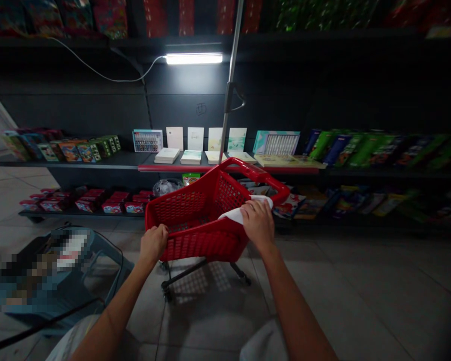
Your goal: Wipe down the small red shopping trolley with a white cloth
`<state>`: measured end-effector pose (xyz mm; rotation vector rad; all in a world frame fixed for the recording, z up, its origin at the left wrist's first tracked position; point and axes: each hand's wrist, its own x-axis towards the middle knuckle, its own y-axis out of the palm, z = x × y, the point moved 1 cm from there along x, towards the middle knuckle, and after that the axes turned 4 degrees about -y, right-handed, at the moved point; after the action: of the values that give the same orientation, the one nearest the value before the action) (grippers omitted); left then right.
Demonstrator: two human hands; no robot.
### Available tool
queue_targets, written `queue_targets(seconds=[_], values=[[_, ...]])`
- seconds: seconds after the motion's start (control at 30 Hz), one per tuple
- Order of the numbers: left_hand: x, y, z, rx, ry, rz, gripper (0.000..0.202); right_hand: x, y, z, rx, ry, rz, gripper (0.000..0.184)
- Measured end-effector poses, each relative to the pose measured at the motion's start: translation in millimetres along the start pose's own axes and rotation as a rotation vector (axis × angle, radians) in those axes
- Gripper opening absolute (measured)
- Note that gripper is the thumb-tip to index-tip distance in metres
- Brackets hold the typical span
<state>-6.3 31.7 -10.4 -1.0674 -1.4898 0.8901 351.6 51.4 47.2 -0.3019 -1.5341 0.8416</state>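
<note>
A small red plastic shopping cart (195,210) on black wheels stands on the tiled floor in front of me. My left hand (153,243) is closed round the cart's near left rim. My right hand (258,222) presses a white cloth (244,210) against the cart's right rim, fingers curled over it. The cart's red handle (255,174) arches at the far side. The basket looks empty inside.
Dark shop shelves (97,160) run across the back, with notebooks (167,155), cards and colourful boxes (78,150). A metal pole (231,80) rises behind the cart under a strip light (194,58). A blue plastic chair (60,271) with things on it stands at the left.
</note>
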Motion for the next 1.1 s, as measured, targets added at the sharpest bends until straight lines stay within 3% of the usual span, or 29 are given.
queue_targets(seconds=[0.1,0.17,0.3,0.47,0.6,0.73,0.87,0.97,1.1], values=[[-6,-2.6,-2,-0.125,0.114,-0.15,0.039,-1,2,-8,0.006,0.014,-0.046,0.03],[-12,-2.2,1,-0.213,0.141,-0.192,0.035,-3,5,-8,0.015,0.022,-0.07,0.031],[-20,4.1,19,-0.37,0.146,-0.074,0.034,-8,10,-14,0.099,0.05,-0.133,0.033],[-21,8.0,33,-0.427,0.285,0.018,0.03,-9,13,-19,0.184,0.085,-0.164,0.034],[-22,6.3,26,-0.392,0.266,0.007,0.025,-13,26,16,0.188,0.054,-0.081,0.031],[-24,7.5,20,-0.371,0.289,0.02,0.024,-23,44,83,0.315,-0.084,0.101,0.023],[-24,12.7,22,-0.351,0.304,0.015,0.023,-33,59,141,0.473,-0.208,0.113,0.022],[-23,15.4,25,-0.344,0.316,0.002,0.026,-34,65,156,0.52,-0.277,0.141,0.026],[-21,13.2,28,-0.294,0.233,-0.041,0.028,-27,64,139,0.498,-0.31,0.249,0.028]])
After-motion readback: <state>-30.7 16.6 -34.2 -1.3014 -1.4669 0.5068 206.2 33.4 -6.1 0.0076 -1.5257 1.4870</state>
